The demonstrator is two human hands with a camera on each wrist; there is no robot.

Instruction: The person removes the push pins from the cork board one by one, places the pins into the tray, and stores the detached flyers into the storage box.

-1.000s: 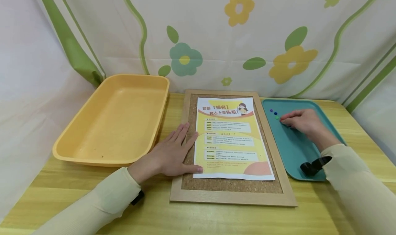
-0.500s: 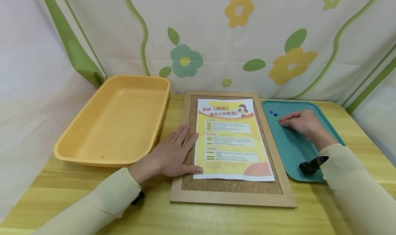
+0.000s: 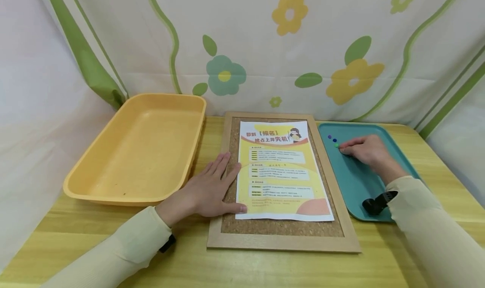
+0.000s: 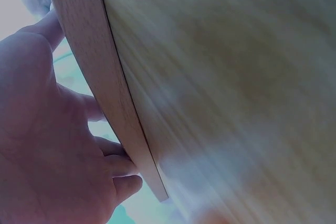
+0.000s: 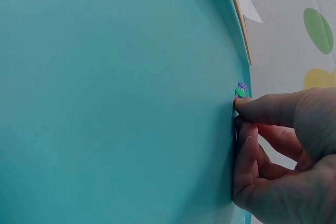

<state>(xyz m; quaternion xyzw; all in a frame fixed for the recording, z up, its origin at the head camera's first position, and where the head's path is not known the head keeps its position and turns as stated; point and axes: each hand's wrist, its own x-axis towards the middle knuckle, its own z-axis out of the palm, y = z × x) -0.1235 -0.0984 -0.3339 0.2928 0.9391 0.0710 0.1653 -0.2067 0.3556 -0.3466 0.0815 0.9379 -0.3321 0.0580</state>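
My left hand (image 3: 207, 190) lies flat, fingers spread, on the left frame of the cork board (image 3: 282, 227). Its thumb touches the lower left edge of a yellow and white printed sheet (image 3: 282, 170) that lies on the cork. In the left wrist view the fingers (image 4: 123, 166) reach over the wooden frame edge (image 4: 100, 72). Over the teal tray (image 3: 365, 187), my right hand (image 3: 369, 153) has thumb and fingertips together at a small red thumbtack (image 5: 235, 100), mostly hidden. Beside the fingertips lie a green thumbtack (image 3: 336, 145), a dark blue one and a purple thumbtack (image 3: 329, 137).
A deep yellow tray (image 3: 136, 149) stands to the left of the board on the wooden table (image 3: 265, 269). Behind everything hangs a white curtain (image 3: 261, 35) with a flower print. The teal tray sits close to the board's right side.
My right hand stays at the thumbtacks, with its fingertips shifted only slightly towards the green one. The left hand, board and sheet keep their places.
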